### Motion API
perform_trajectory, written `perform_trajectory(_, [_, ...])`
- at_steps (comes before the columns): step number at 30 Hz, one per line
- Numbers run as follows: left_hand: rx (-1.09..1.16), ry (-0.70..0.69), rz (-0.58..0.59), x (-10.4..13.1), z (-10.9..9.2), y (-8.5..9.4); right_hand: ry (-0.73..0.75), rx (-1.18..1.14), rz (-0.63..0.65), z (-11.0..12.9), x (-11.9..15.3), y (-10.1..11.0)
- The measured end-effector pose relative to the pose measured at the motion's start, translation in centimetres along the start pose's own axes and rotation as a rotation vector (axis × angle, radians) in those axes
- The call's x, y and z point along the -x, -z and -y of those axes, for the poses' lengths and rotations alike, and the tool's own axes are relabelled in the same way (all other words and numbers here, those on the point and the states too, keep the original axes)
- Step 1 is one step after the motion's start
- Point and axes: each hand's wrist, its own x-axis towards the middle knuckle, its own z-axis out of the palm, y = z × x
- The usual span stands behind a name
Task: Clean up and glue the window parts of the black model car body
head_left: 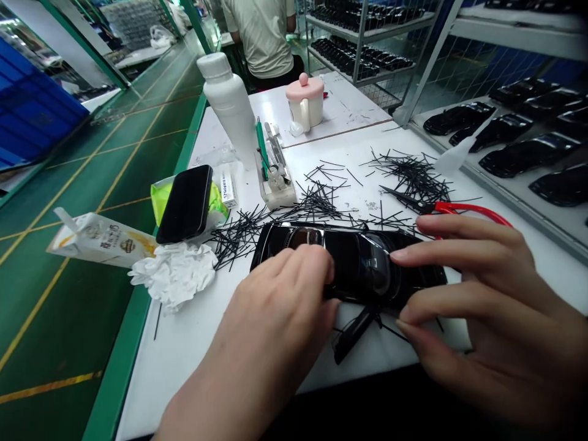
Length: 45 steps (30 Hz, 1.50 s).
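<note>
Two bare hands steady a glossy black moulded-plastic car body shell [353, 260] lying on its side on the white bench [193, 343].

Left hand [275, 318] presses curled fingers against the shell's near end, its grip on the shell; right hand [482, 294] spreads open, fingertips resting on the other end. Thin black plastic offcut slivers [404, 174] litter the matte bench, red-handled cutters [459, 211] just behind. Judged from here, the slick, curved shell could slide on the loose slivers and scratch, and a dangling black strip [351, 334] beneath it could snap.
</note>
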Motion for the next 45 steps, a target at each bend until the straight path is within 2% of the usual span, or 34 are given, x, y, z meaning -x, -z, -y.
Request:
perform_trajectory(2, [0.041,0.102,-0.011,0.9,0.0,0.0,0.038,0.01,0.017,0.1,-0.1,0.2])
perform_trajectory(6, [0.172,0.26,-0.144,2.5,-1.2,-1.4,0.092,0.001,0.015,0.1,0.0,0.4])
perform_trajectory(10, [0.321,0.391,-0.316,3.1,-3.0,-3.1,0.161,-0.035,-0.003,0.2,0.0,0.2])
perform_trajectory(13, [0.337,0.462,-0.367,3.1,-3.6,-3.7,0.171,-0.071,-0.036,0.6,-0.2,-0.2])
perform_trajectory(16, [0.315,0.431,-0.387,3.2,-3.5,-3.9,0.129,-0.12,-0.048,0.8,-0.2,-0.5])
perform_trajectory(22, [0.224,0.235,-0.441,2.3,-2.8,-4.4,0.056,-0.187,-0.069,0.5,-0.5,-0.9])
perform_trajectory(27, [0.23,0.183,-0.484,1.9,-2.5,-4.9,0.121,-0.23,-0.058,0.2,-1.1,-0.6])
perform_trajectory(32, [0.407,0.266,-0.541,2.2,-2.8,-5.5,0.174,-0.247,0.04,-0.5,-1.5,0.0])
perform_trajectory(36, [0.552,0.332,-0.58,2.2,-3.2,-5.5,0.075,-0.133,0.071,-0.8,-1.4,-0.5])
perform_trajectory(40, [0.702,0.406,-0.631,2.2,-3.6,-5.0,0.089,-0.089,0.078,-0.4,-1.2,-1.5])
perform_trajectory(45, [0.808,0.503,-0.636,1.9,-4.1,-4.4,0.082,-0.065,0.057,0.2,-1.3,-2.2])
